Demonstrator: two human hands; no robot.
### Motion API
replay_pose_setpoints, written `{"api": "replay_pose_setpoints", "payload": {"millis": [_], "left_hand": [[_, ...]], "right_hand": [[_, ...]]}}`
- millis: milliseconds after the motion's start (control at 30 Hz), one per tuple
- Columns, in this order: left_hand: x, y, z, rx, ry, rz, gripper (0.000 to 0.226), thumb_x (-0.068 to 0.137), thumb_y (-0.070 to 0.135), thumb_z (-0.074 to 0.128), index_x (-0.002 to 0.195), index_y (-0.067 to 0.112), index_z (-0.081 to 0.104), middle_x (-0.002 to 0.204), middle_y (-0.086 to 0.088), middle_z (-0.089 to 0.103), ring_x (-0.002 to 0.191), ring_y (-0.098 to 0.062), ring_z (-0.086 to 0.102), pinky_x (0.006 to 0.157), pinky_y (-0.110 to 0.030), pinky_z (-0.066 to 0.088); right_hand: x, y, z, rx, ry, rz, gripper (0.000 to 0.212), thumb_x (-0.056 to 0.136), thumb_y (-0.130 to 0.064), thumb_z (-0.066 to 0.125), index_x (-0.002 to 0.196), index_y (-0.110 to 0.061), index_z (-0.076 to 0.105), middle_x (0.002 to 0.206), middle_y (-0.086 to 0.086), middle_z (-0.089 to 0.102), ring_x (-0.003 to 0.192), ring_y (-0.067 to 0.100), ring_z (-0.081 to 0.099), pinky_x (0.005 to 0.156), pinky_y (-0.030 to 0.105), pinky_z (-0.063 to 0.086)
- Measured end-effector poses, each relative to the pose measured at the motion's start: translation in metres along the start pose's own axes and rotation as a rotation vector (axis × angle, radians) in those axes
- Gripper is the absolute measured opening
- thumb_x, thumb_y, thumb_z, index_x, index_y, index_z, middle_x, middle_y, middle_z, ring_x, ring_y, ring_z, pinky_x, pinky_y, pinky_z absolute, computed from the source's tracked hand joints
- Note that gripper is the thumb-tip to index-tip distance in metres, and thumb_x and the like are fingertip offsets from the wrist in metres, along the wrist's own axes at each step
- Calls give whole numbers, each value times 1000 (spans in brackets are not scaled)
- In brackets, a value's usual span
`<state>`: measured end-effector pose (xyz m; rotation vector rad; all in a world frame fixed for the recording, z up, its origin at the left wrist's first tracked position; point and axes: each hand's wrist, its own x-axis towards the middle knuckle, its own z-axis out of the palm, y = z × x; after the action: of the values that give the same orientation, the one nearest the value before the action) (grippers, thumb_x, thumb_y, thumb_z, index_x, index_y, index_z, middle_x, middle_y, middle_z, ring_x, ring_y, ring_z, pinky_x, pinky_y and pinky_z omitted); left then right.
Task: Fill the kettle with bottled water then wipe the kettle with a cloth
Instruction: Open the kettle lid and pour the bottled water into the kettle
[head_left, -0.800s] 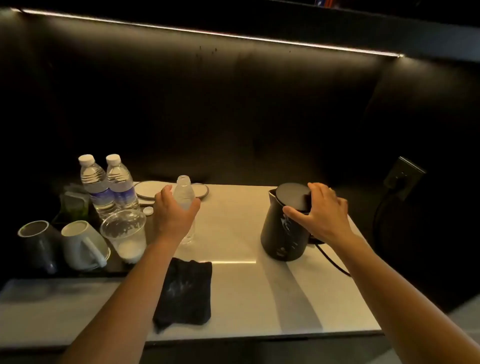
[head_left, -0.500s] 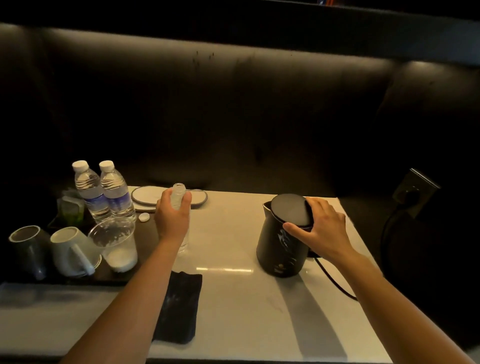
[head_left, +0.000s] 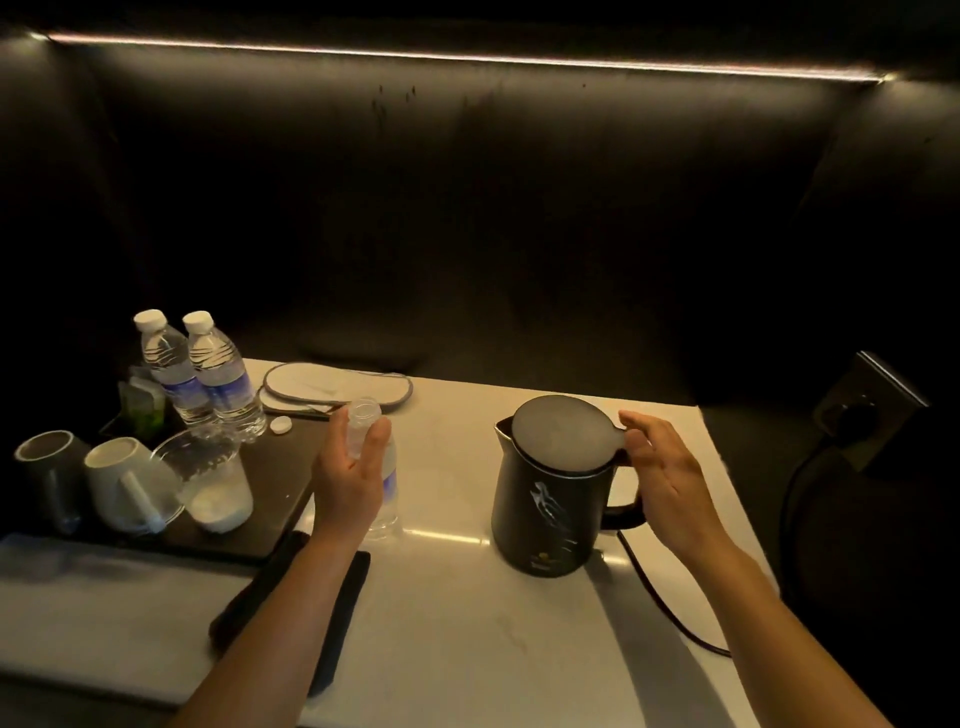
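Note:
A black kettle (head_left: 550, 509) stands on the white table (head_left: 493, 649) with its round lid (head_left: 561, 431) down. My right hand (head_left: 670, 483) hovers beside the handle, fingers apart, one fingertip at the lid's tab. Left of the kettle an uncapped clear water bottle (head_left: 388, 483) stands upright on the table. My left hand (head_left: 353, 467) wraps its neck, thumb on one side and fingers on the other. Its white cap (head_left: 280, 425) lies on the dark tray. A black cloth (head_left: 337, 623) lies near the front edge, partly under my left forearm.
On the dark tray (head_left: 270, 493) at the left are two sealed water bottles (head_left: 208, 374), two mugs (head_left: 124, 483), a tipped plastic cup (head_left: 208, 478) and sachets. White slippers (head_left: 332, 387) lie at the back. The kettle's cord (head_left: 660, 597) runs right to a wall socket (head_left: 867, 405).
My right hand has slid off the kettle lid toward the handle side and spread its fingers. My left hand stays at the open bottle, its grip looser. The camera view shifted slightly.

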<state>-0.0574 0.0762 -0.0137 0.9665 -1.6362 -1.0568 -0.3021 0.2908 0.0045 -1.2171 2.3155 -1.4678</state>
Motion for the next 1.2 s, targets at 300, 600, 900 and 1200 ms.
{"api": "replay_pose_setpoints", "payload": {"millis": [300,600,900,1200], "left_hand": [[-48,12,26,20,20,-37,38,95,42,54,127,22,50,113,13,58,96,0,57,68,4,40],[-61,18,39,26,43,10,35,95,35,57,125,38,40,109,31,48,95,29,49,69,5,40],[-73,-10,51,19,160,1,66,75,37,75,130,19,43,110,11,53,97,5,60,71,0,47],[-72,-29,62,29,233,-55,75,77,19,80,137,13,37,123,3,48,104,-13,55,86,-20,45]], "right_hand": [[-1,29,-12,399,-147,203,69,98,-58,32,86,2,64,79,10,68,86,21,62,93,32,36],[6,38,-19,797,-267,312,68,63,-72,73,91,-11,68,76,10,55,73,25,52,83,38,44],[8,12,-24,378,-147,87,54,85,-63,50,113,-20,65,101,-1,69,97,8,63,101,42,45],[10,-16,8,-185,-71,-117,100,69,-92,34,150,-34,26,140,-7,35,125,19,44,98,46,50]]}}
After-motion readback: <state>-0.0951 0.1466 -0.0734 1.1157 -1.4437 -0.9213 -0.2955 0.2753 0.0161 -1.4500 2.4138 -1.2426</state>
